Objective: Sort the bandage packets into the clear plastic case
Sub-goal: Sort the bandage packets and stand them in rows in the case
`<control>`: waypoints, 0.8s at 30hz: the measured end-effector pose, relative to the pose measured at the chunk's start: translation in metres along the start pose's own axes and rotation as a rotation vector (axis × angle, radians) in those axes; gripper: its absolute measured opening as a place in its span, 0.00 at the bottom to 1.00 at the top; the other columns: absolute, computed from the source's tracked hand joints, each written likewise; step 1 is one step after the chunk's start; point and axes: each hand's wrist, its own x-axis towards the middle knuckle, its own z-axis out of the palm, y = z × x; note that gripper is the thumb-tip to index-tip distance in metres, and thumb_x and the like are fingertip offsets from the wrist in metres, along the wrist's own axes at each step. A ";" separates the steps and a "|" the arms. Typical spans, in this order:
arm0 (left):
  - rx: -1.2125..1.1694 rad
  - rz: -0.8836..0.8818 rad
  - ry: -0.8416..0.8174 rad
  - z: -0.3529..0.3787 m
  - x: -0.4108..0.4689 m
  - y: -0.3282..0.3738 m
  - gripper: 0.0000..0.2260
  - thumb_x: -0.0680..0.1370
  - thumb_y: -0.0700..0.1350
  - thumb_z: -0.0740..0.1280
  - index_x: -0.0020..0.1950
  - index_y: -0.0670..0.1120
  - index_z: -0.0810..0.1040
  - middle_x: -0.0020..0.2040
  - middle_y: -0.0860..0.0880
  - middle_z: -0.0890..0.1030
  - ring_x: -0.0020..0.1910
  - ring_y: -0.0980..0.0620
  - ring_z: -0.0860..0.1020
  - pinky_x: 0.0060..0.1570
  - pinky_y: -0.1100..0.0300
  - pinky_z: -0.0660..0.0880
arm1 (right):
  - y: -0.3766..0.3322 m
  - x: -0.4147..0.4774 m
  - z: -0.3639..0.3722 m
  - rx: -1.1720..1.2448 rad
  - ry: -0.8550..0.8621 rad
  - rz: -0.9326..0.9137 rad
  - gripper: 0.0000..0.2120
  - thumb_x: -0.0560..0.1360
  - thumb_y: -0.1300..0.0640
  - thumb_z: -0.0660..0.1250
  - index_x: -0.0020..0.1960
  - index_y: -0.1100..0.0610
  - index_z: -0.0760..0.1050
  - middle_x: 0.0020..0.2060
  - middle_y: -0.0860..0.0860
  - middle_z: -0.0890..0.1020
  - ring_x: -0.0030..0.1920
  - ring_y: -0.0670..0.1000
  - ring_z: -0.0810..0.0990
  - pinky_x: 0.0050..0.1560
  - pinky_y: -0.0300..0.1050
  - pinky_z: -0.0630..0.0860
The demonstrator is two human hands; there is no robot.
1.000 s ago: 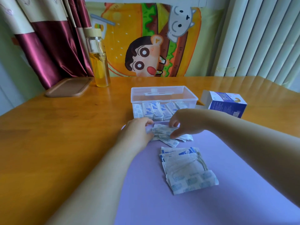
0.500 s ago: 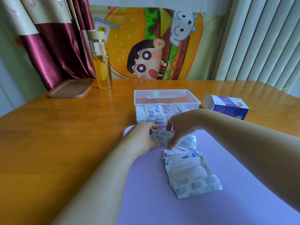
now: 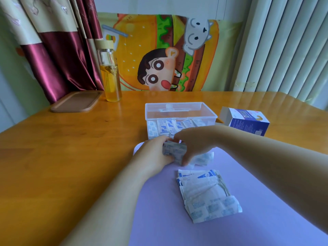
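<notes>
A clear plastic case stands open on the wooden table, with several bandage packets upright along its front wall. Just in front of it, my left hand and my right hand together hold a small stack of bandage packets between them, lifted a little above the purple mat. A few loose packets lie under my right hand. A larger pile of bandage packets lies on the mat nearer to me.
A blue and white bandage box lies right of the case. A glass bottle of yellow liquid and a brown tray stand at the back left. Curtains and a cartoon cloth hang behind the table.
Both hands have gathered packets from the small heap on the mat into a stack and raised it between them. The camera has tilted up slightly.
</notes>
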 end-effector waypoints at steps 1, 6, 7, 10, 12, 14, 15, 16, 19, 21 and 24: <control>-0.043 0.003 0.042 0.000 0.002 -0.001 0.15 0.65 0.53 0.66 0.51 0.56 0.78 0.46 0.56 0.83 0.49 0.50 0.80 0.50 0.50 0.76 | 0.001 0.000 0.000 -0.009 0.064 -0.014 0.25 0.69 0.49 0.73 0.62 0.56 0.70 0.50 0.51 0.76 0.47 0.53 0.74 0.38 0.42 0.68; -0.109 -0.001 0.141 0.001 0.007 -0.005 0.13 0.75 0.39 0.65 0.54 0.54 0.78 0.47 0.53 0.80 0.45 0.49 0.78 0.38 0.59 0.72 | 0.004 -0.001 0.008 -0.052 0.282 -0.048 0.14 0.70 0.46 0.71 0.45 0.50 0.68 0.33 0.45 0.69 0.40 0.52 0.70 0.32 0.42 0.64; -0.080 -0.007 0.118 0.002 0.007 -0.006 0.15 0.75 0.39 0.66 0.57 0.55 0.77 0.51 0.53 0.80 0.48 0.49 0.78 0.41 0.58 0.74 | 0.006 -0.001 0.012 -0.031 0.283 -0.043 0.14 0.70 0.44 0.71 0.45 0.49 0.68 0.34 0.45 0.70 0.40 0.52 0.71 0.34 0.44 0.66; 0.062 -0.011 0.040 0.005 0.004 -0.007 0.22 0.76 0.45 0.67 0.69 0.57 0.68 0.63 0.54 0.77 0.60 0.50 0.75 0.59 0.55 0.73 | 0.018 -0.001 0.026 0.137 0.334 -0.023 0.15 0.69 0.42 0.71 0.51 0.48 0.74 0.43 0.46 0.77 0.44 0.52 0.75 0.43 0.47 0.73; 0.143 0.006 0.025 0.006 0.001 -0.005 0.26 0.78 0.47 0.64 0.73 0.59 0.59 0.67 0.57 0.72 0.62 0.52 0.72 0.57 0.63 0.70 | 0.027 -0.003 0.036 0.274 0.383 -0.032 0.13 0.70 0.46 0.71 0.52 0.48 0.76 0.43 0.44 0.77 0.44 0.50 0.76 0.45 0.47 0.74; 0.159 0.037 0.007 0.005 -0.002 -0.003 0.27 0.80 0.46 0.62 0.75 0.58 0.54 0.70 0.58 0.68 0.62 0.54 0.71 0.49 0.71 0.64 | 0.034 -0.006 0.048 0.424 0.428 -0.057 0.09 0.71 0.52 0.71 0.49 0.48 0.75 0.41 0.43 0.77 0.44 0.49 0.76 0.46 0.42 0.73; 0.144 0.040 -0.010 0.006 -0.003 -0.002 0.27 0.80 0.45 0.61 0.76 0.58 0.53 0.71 0.58 0.67 0.62 0.55 0.70 0.46 0.74 0.60 | 0.036 -0.007 0.053 0.489 0.445 -0.063 0.09 0.71 0.55 0.71 0.49 0.47 0.74 0.42 0.43 0.78 0.45 0.49 0.77 0.47 0.41 0.73; 0.126 0.037 -0.028 0.006 -0.004 0.000 0.27 0.81 0.44 0.60 0.76 0.57 0.52 0.72 0.58 0.66 0.62 0.56 0.70 0.45 0.75 0.58 | 0.037 -0.008 0.057 0.543 0.465 -0.066 0.11 0.70 0.58 0.70 0.49 0.47 0.73 0.43 0.45 0.79 0.46 0.50 0.78 0.49 0.42 0.74; 0.089 0.046 -0.056 0.006 -0.007 0.008 0.28 0.81 0.42 0.59 0.77 0.56 0.51 0.73 0.56 0.64 0.66 0.56 0.67 0.45 0.78 0.54 | 0.037 -0.009 0.064 0.671 0.479 -0.091 0.18 0.70 0.63 0.67 0.54 0.46 0.71 0.46 0.45 0.79 0.48 0.49 0.78 0.51 0.42 0.73; 0.058 0.055 -0.052 0.005 -0.008 0.013 0.28 0.81 0.41 0.58 0.77 0.56 0.50 0.74 0.56 0.63 0.69 0.57 0.64 0.48 0.78 0.55 | 0.033 -0.008 0.066 0.754 0.480 -0.125 0.21 0.69 0.66 0.66 0.55 0.46 0.69 0.48 0.45 0.78 0.49 0.47 0.78 0.51 0.38 0.73; -0.002 0.059 -0.053 0.005 -0.010 0.015 0.28 0.81 0.40 0.59 0.76 0.57 0.52 0.73 0.58 0.64 0.67 0.59 0.66 0.51 0.77 0.59 | 0.032 -0.004 0.067 0.835 0.527 -0.163 0.20 0.67 0.69 0.65 0.50 0.47 0.69 0.47 0.46 0.78 0.50 0.45 0.77 0.52 0.39 0.75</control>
